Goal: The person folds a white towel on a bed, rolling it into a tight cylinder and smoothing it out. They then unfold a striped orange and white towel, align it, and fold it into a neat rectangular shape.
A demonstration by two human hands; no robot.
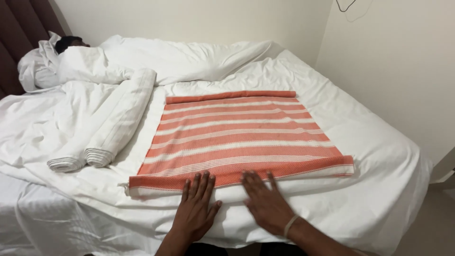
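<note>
Hands are pressing flat, fingers spread, gripping nothing: left hand [196, 208] and right hand [265, 201] are lying side by side on the near rolled edge of the orange striped towel [237, 135]. That edge is running crosswise on the white bed [379, 156], cloth stretching away ahead, both hands equally near.

Two rolled white towels [102, 130] lie at centre left on the bed [379, 156]. A crumpled duvet [189, 59] fills the top, a person [71, 43] lies upper left, and a cable [345, 5] hangs top right.
</note>
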